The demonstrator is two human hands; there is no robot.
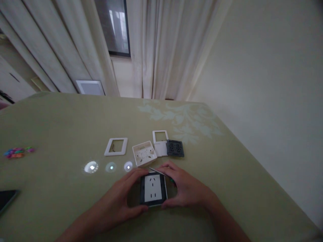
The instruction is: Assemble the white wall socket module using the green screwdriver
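Both hands close around a wall socket (152, 189) lying on the green tablecloth near me; it has a white face with plug slots and a dark surround. My left hand (118, 198) grips its left edge and front corner. My right hand (183, 186) wraps its right edge, and a thin metal tool (156, 171), perhaps a screwdriver, lies across the socket's far edge by the right fingers. Just beyond sit a white back box (144, 153), a white frame (116, 147), a second white frame piece (160, 142) and a dark grey insert (175, 148).
Three bright light spots (111, 167) shine on the cloth left of the box. Colourful small items (17, 152) lie at the far left, a dark phone-like slab (6, 198) at the left edge. The table edge (264, 174) runs diagonally at right beside a plain wall; curtains hang behind.
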